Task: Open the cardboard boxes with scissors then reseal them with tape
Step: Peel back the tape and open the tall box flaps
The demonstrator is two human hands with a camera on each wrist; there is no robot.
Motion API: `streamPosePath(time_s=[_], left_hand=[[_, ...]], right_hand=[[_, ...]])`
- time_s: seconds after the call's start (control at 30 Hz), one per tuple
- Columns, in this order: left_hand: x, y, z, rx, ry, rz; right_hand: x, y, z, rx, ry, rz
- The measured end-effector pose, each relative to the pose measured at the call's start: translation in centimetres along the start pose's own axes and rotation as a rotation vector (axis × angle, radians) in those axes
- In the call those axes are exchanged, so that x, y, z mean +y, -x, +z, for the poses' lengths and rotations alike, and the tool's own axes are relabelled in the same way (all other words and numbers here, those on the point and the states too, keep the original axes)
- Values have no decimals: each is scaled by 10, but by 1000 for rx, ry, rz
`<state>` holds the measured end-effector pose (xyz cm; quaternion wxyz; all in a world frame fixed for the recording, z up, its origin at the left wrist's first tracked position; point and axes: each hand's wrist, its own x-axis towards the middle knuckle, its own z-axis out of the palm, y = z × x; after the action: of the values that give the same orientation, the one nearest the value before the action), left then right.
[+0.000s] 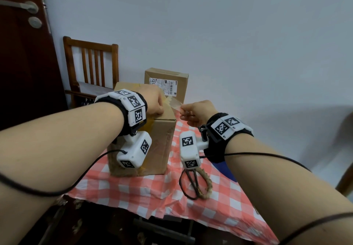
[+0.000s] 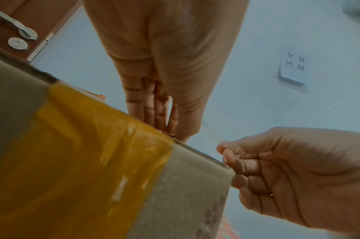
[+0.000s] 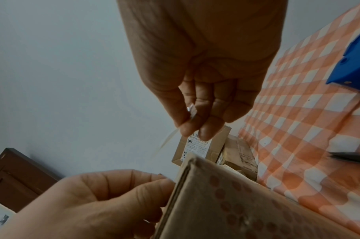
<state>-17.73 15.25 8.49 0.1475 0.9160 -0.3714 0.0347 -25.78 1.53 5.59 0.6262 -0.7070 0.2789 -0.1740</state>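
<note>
At the far left a dark wooden door (image 1: 21, 53) stands beside a wooden chair (image 1: 91, 66). Your left hand (image 1: 152, 100) presses down on the top edge of the large cardboard box (image 1: 152, 143), its fingers (image 2: 152, 110) lying straight and together on the top, next to the yellow tape (image 2: 83, 153) that runs down the near side. The box stands on the counter, on a red-and-white checked cloth (image 1: 133, 183), with a smaller labelled cardboard box (image 1: 168, 84) just behind it. Your right hand (image 1: 198, 111) pinches the end of a clear tape strip (image 1: 174, 104) between thumb and fingers (image 3: 195, 122), stretched from the box top. Below that wrist the scissors (image 1: 194, 183) lie on the cloth, with a blue tape dispenser (image 3: 353, 64) further right.
</note>
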Motion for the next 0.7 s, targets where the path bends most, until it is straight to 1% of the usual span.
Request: streamPosePath(time_s=[0.13, 0.33, 0.5, 0.6, 0.7], left_hand=[[-1, 4, 0, 4, 30, 29], [-6, 11, -4, -10, 88, 29], [-11, 14, -8, -51, 122, -6], [-15, 16, -6, -95, 136, 27], [-16, 20, -6, -144, 83, 86]], right_hand=[[1, -1, -2, -1, 6, -4], [0, 0, -2, -5, 19, -3], [1, 1, 1, -33, -27, 17], [0, 3, 2, -28, -39, 20], [-1, 6, 2, -16, -49, 20]])
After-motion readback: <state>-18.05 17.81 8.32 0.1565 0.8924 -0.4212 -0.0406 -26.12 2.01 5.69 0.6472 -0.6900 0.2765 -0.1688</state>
